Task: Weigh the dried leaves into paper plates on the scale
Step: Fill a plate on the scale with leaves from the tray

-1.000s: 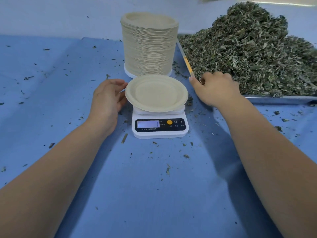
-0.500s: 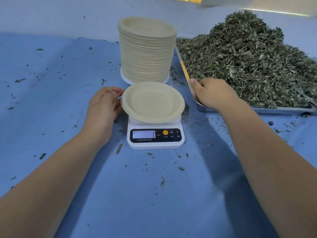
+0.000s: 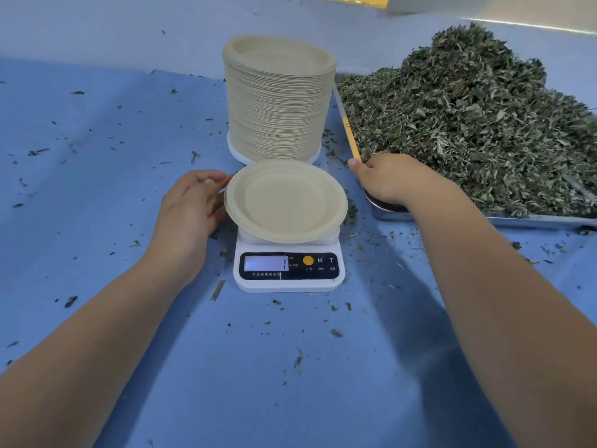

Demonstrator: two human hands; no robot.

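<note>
In the head view, a paper plate sits on the scale at the middle of the blue table. The left hand is at the plate's left rim, its grip apart, relaxed fingertips touching the rim. The right hand has its grip clamped on the near-left corner of the metal tray, which is heaped with dried leaves. A stack of plates stands just behind the scale.

One scale; one loose paper plate; one tall stack of plates, too many to count; one metal tray; one heap of dried leaves; two hands, left hand and right hand.
</note>
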